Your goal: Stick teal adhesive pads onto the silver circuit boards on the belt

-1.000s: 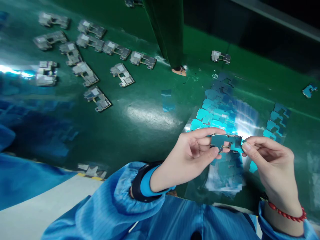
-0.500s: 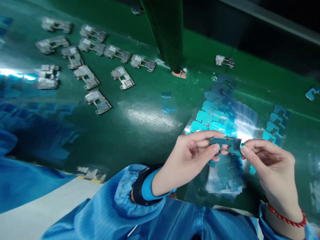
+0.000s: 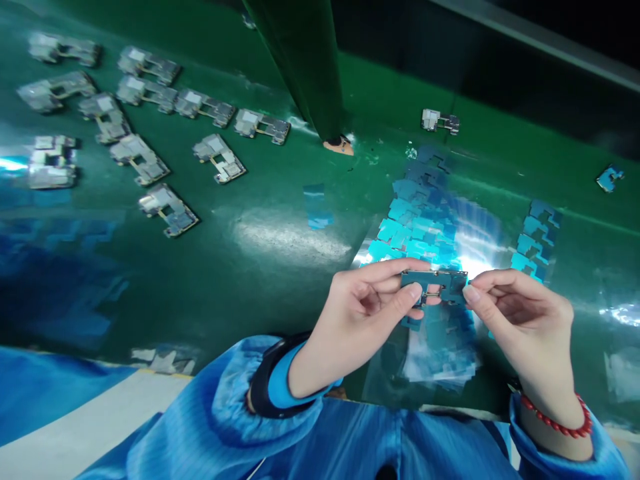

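My left hand (image 3: pixel 363 300) grips a small circuit board (image 3: pixel 455 285) by its left end, thumb on the near face and fingers behind. The board is held up over the bench, its blue-green face towards me, with a cut-out near its middle. At the board's right end, the thumb and forefinger of my right hand (image 3: pixel 525 310) are pinched together on its edge. Whether a bit of film lies between those fingertips is too small to tell. Below and behind the board lies a sheet of shiny blue film pieces (image 3: pixel 420 230), partly covered by my hands.
Several circuit boards (image 3: pixel 220 158) lie spread over the green bench (image 3: pixel 270 280) on the left. A single board (image 3: pixel 440 121) lies at the back, and a blue-faced one (image 3: pixel 610 178) far right. A green post (image 3: pixel 305 67) rises behind. Another film strip (image 3: pixel 535 240) lies right.
The whole view has shifted, so the bench things and my hands appear further left. Both hands keep the same hold on the board.
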The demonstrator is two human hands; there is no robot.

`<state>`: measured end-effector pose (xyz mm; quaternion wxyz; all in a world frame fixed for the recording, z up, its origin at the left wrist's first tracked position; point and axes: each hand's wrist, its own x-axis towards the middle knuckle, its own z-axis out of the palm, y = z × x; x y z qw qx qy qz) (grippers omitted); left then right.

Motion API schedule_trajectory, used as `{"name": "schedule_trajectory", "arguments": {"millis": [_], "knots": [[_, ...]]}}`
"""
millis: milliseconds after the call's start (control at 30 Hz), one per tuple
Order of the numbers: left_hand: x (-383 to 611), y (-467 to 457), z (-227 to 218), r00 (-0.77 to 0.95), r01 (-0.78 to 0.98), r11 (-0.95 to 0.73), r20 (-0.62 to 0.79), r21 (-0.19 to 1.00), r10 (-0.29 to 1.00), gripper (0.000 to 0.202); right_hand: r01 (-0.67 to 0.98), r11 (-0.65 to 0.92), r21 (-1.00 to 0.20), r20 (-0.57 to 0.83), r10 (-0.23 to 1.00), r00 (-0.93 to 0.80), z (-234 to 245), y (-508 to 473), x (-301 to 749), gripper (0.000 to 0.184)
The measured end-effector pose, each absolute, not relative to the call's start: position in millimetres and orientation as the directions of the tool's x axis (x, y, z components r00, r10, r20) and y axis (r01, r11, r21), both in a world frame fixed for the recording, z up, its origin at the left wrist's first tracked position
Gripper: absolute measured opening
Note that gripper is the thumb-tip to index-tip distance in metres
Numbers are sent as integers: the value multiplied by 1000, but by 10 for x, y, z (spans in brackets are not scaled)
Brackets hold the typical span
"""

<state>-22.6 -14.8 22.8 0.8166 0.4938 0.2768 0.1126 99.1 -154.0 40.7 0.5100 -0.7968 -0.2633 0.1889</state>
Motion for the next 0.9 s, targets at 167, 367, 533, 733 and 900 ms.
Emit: {"name": "schedule_trajectory", "arguments": {"millis": [167,367,533,733,900], "knots": [[-230,-133,206,835,66,514,-329,855,441,21,211,-357,-910,-51,601,798,407,-1532,1000,7],[-210,-155,282,801,79,560,-387,825,456,19,198,-333,-922,-39,589,807,362,-1554,1033,5],[-196,-171,278,791,70,593,-407,802,457,19,140,-272,-952,-46,579,814,296,-1537,1041,10],[-206,-130,182,842,71,596,-368,800,394,23,46,-272,-961,-136,612,779,219,-1502,999,13],[-178,-121,208,822,105,603,-411,790,395,24,27,-276,-961,-154,612,776,183,-1543,1018,15]]}}
